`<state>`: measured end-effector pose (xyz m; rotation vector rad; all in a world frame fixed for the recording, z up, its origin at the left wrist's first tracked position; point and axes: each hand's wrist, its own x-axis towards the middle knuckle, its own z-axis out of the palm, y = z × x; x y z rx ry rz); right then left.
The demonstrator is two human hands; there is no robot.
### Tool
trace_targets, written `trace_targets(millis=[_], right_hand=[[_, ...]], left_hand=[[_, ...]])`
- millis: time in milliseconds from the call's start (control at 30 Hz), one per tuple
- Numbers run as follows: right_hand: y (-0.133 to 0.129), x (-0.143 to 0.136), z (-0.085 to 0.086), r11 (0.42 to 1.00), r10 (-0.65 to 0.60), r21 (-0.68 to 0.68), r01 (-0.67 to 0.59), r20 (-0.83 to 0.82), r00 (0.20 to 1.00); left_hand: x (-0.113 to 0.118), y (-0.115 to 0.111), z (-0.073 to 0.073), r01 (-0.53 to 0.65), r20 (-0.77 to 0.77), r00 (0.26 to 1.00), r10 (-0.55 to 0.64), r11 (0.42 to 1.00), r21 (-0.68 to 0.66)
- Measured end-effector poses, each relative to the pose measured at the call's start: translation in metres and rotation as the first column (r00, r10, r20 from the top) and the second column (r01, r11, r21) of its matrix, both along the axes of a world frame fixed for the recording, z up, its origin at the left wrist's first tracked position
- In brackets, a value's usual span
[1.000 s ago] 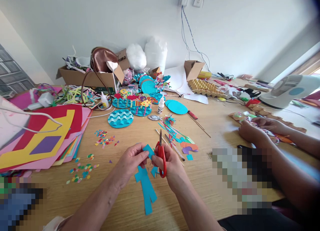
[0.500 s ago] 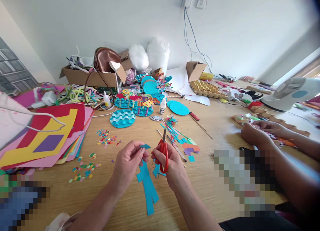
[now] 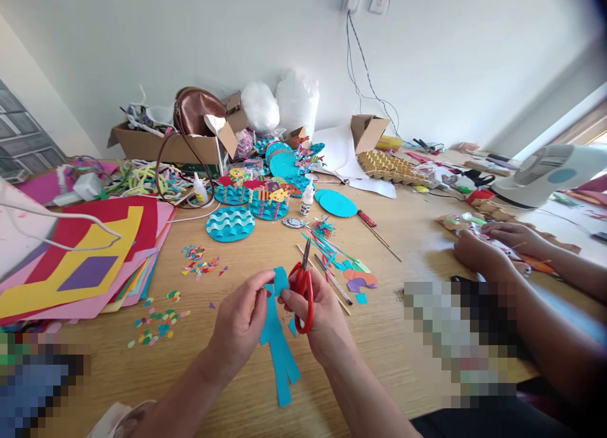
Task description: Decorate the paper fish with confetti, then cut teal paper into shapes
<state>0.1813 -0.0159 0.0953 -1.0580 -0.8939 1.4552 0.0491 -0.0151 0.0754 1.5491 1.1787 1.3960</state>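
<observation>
My right hand (image 3: 315, 305) is closed around red-handled scissors (image 3: 307, 289), whose blades point up and away. Between its thumb and fingers is also a small blue paper piece (image 3: 281, 281), standing upright between my two hands. My left hand (image 3: 241, 311) is closed just left of that piece, thumb against the fingers; what its fingertips pinch, if anything, is hidden. Below both hands, long blue paper strips (image 3: 281, 362) lie on the wooden table (image 3: 199, 375).
Paper dots (image 3: 164, 324) and coloured sheets (image 3: 95, 255) lie at the left. Glue bottles (image 3: 306, 200) and blue decorated discs (image 3: 231, 224) stand farther back. Another person's hands (image 3: 484, 251) work at the right, near a white fan (image 3: 545, 176).
The small blue piece has turned from lying flat in my left fingers to upright at my right fingertips. My right hand and the scissors have shifted slightly left.
</observation>
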Motion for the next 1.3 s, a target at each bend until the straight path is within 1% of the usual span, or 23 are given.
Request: trace_targets(millis=[67, 100, 133, 200, 267, 300, 367, 467, 533, 667, 833, 967, 1300], right_hand=[[0.002, 0.000, 0.001, 1.000, -0.014, 0.012, 0.013, 0.040, 0.999], [0.002, -0.001, 0.002, 1.000, -0.012, 0.018, 0.011, 0.058, 0.998], [0.003, -0.002, 0.002, 1.000, -0.005, 0.025, 0.003, 0.075, 0.997], [0.004, -0.003, 0.003, 0.999, 0.021, 0.037, -0.025, 0.107, 0.994], [0.003, -0.003, 0.001, 0.997, 0.046, 0.049, -0.053, 0.131, 0.990], [0.003, -0.002, 0.000, 0.996, 0.054, 0.059, -0.064, 0.155, 0.986], [-0.001, 0.002, -0.004, 0.992, 0.072, 0.080, -0.095, 0.251, 0.965], [-0.009, 0.010, -0.013, 0.981, 0.118, 0.090, -0.174, 0.439, 0.891], [-0.015, 0.014, -0.018, 0.973, 0.157, 0.069, -0.219, 0.496, 0.854], [-0.021, 0.015, -0.022, 0.972, 0.191, 0.024, -0.233, 0.495, 0.848], [-0.020, 0.016, -0.022, 0.982, 0.153, 0.027, -0.185, 0.451, 0.879], [-0.018, 0.016, -0.023, 0.985, 0.151, 0.016, -0.174, 0.421, 0.895], [-0.016, 0.016, -0.022, 0.990, 0.135, -0.011, -0.144, 0.428, 0.894]], left_hand=[[0.000, 0.000, 0.004, 0.026, 0.141, 0.990, -0.014, 0.996, -0.087], [0.000, 0.000, 0.006, 0.064, 0.187, 0.982, -0.038, 0.989, -0.135], [0.001, 0.001, 0.008, 0.116, 0.207, 0.975, -0.078, 0.977, -0.180], [0.001, 0.004, 0.011, 0.211, 0.199, 0.966, -0.165, 0.947, -0.241], [0.002, 0.007, 0.011, 0.244, 0.189, 0.962, -0.198, 0.931, -0.271], [0.002, 0.008, 0.011, 0.235, 0.195, 0.963, -0.185, 0.931, -0.278], [0.002, 0.010, 0.011, 0.199, 0.242, 0.962, -0.128, 0.934, -0.297], [0.002, 0.012, 0.013, 0.177, 0.355, 0.934, -0.053, 0.927, -0.329], [0.003, 0.013, 0.015, 0.192, 0.421, 0.906, -0.038, 0.924, -0.331], [0.011, 0.015, 0.016, 0.213, 0.474, 0.880, -0.038, 0.923, -0.321], [0.018, 0.017, 0.015, 0.215, 0.501, 0.865, -0.025, 0.921, -0.326], [0.019, 0.017, 0.013, 0.217, 0.493, 0.870, -0.029, 0.919, -0.329], [0.023, 0.015, 0.012, 0.230, 0.478, 0.877, -0.042, 0.911, -0.341]])
